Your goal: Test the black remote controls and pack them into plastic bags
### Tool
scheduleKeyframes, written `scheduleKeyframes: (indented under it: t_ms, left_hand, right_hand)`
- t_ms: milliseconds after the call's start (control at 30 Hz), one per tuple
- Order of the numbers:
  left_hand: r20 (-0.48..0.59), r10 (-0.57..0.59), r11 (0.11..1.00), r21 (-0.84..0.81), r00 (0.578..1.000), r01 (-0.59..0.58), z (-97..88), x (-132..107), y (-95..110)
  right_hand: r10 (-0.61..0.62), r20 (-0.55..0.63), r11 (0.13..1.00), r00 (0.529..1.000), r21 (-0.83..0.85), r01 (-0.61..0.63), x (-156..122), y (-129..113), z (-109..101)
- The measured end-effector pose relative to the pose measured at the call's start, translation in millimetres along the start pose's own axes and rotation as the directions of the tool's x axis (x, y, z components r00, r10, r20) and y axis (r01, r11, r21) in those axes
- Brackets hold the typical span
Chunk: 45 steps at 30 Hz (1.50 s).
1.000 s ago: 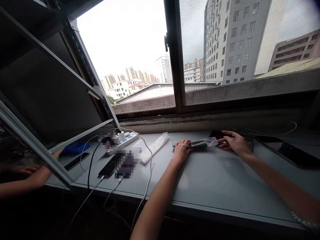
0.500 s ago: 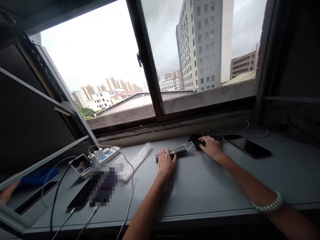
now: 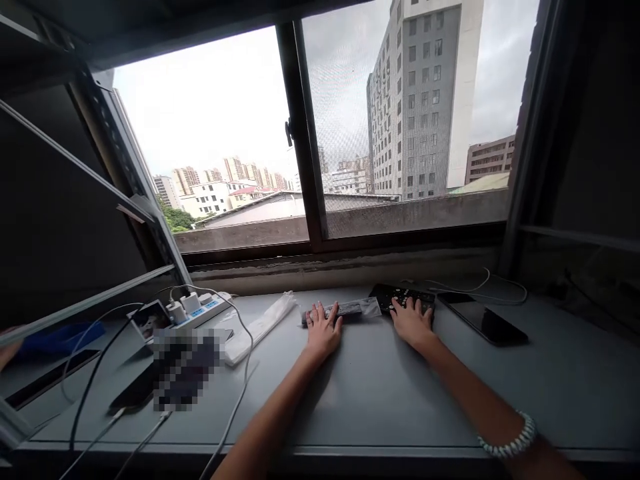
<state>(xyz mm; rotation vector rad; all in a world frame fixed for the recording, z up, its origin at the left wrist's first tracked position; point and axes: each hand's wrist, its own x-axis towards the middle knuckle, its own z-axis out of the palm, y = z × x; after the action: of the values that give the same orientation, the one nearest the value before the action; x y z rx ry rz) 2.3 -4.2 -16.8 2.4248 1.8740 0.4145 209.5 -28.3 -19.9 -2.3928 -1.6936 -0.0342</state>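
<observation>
My left hand (image 3: 324, 331) lies palm down with its fingers spread over a long dark item in clear plastic wrapping (image 3: 353, 310). The loose end of the wrapping reaches right, toward a flat black object with small light marks (image 3: 400, 293); its exact kind is unclear. On the near side of that black object rests my right hand (image 3: 413, 321), its fingers apart and their tips touching the surface. Neither hand is closed around anything. Both fingers and palms hide part of what lies beneath them.
To the right lies a black phone (image 3: 483, 319), with a white cable (image 3: 500, 293) behind it. At left are a white power strip (image 3: 210, 308) with plugs, a white plastic packet (image 3: 260, 330), a dark phone (image 3: 135, 387) on a cable and a blue item (image 3: 63, 339). A person's hand (image 3: 9, 353) shows at the left edge.
The view has shifted slightly. My right hand has drawn back toward the black object's near edge, uncovering more light marks. My left hand's fingers are spread wider on the wrapped item.
</observation>
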Motion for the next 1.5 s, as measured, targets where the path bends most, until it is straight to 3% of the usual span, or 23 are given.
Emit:
scheduleKeyframes:
  t_ms: [267, 467, 533, 600, 733, 800, 867, 967, 1067, 1167, 1300, 1400, 1500]
  left_hand:
    - [0.002, -0.047, 0.999, -0.008, 0.999, 0.047, 2.7, 38, -7]
    - [-0.013, 0.025, 0.996, -0.09, 1.0, -0.026, 0.3, 41, -21]
    - [-0.052, 0.035, 0.995, -0.096, 0.998, -0.04, -5.8, 37, -26]
    - [-0.156, 0.018, 0.997, -0.071, 0.988, -0.03, -15.1, 34, -32]
    - [-0.38, -0.168, 0.986, -0.074, 0.91, 0.151, -31.8, 32, -50]
    - [-0.366, -0.307, 0.951, -0.086, 0.878, 0.296, -32.6, 31, -62]
    - [-0.286, -0.436, 0.898, -0.077, 0.854, 0.433, -28.7, 31, -72]
    - [-0.256, -0.484, 0.873, -0.071, 0.837, 0.483, -22.5, 31, -83]
    - [-0.283, -0.44, 0.897, -0.102, 0.852, 0.429, -24.3, 32, -89]
    - [-0.33, -0.427, 0.904, -0.149, 0.842, 0.4, -32.3, 32, -88]
    - [-0.478, -0.324, 0.946, -0.184, 0.816, 0.268, -43.2, 26, -67]
    - [-0.564, 0.039, 0.987, -0.107, 0.825, -0.12, -46.7, 16, -30]
    - [-0.497, 0.22, 0.957, -0.057, 0.839, -0.285, -40.8, 3, 8]
  right_hand:
    - [-0.053, -0.086, 0.998, 0.995, 0.021, 0.055, 3, 6, -10]
    - [-0.087, -0.165, 0.988, 0.982, 0.113, 0.106, 7, 8, -10]
    - [-0.094, -0.168, 0.983, 0.981, 0.14, 0.118, 7, 8, -10]
    - [-0.091, -0.171, 0.982, 0.981, 0.151, 0.118, 8, 8, -10]
    - [-0.092, -0.116, 0.978, 0.989, 0.174, 0.112, 6, 10, -11]
    - [-0.098, -0.068, 0.976, 0.993, 0.19, 0.11, 6, 10, -11]
    - [-0.115, -0.053, 0.972, 0.992, 0.198, 0.123, 6, 11, -11]
    - [-0.151, -0.087, 0.97, 0.985, 0.182, 0.164, 6, 11, -14]
    - [-0.146, -0.153, 0.968, 0.977, 0.184, 0.173, 5, 12, -20]
    - [-0.093, -0.259, 0.955, 0.961, 0.25, 0.16, 4, 11, -29]
    - [0.094, -0.331, 0.894, 0.939, 0.444, 0.067, 1, 6, -38]
    - [0.164, -0.273, 0.768, 0.948, 0.639, 0.051, -2, 1, -40]
    - [0.089, -0.144, 0.617, 0.986, 0.785, 0.059, -4, -2, -37]
